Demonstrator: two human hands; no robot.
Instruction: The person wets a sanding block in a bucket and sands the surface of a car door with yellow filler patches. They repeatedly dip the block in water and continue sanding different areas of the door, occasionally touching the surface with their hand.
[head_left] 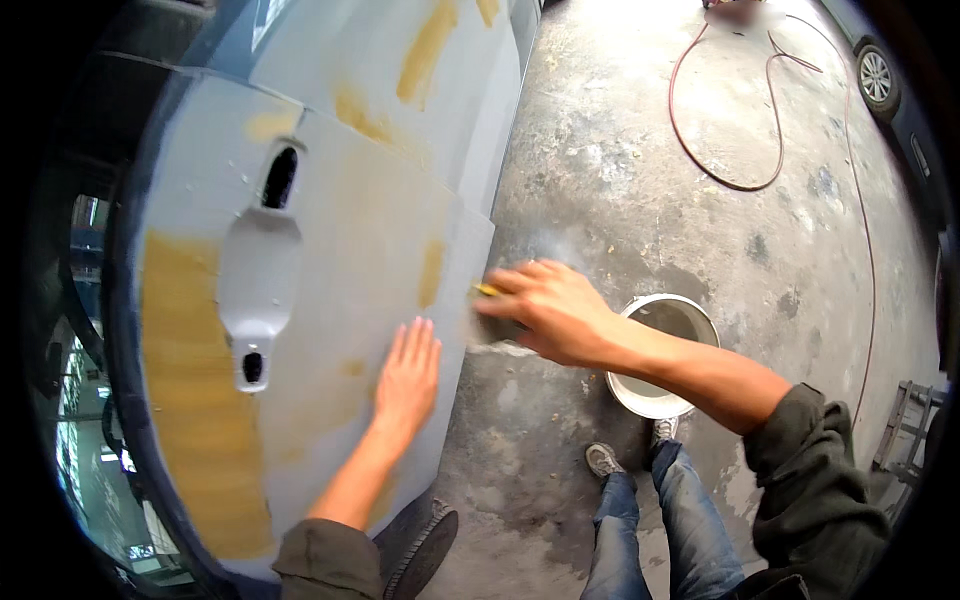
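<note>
A grey-primed car door panel (330,260) with yellowish filler patches (195,400) fills the left side. Its recessed handle cup (262,270) has a dark hole above and below it. My left hand (408,375) lies flat on the panel, fingers together and stretched out, holding nothing. Beside the panel's right edge, my right hand (550,310) is closed around a dark sanding block (495,325) with a bit of yellow showing near the fingers. The block is blurred, and whether it touches the panel edge I cannot tell.
A white bucket (710,318) with greyish liquid stands on the concrete floor under my right forearm. A red hose (735,185) loops across the floor farther off. A wheel (430,540) sits below the panel; another car (880,80) is at the far right, a metal frame (910,430) nearer.
</note>
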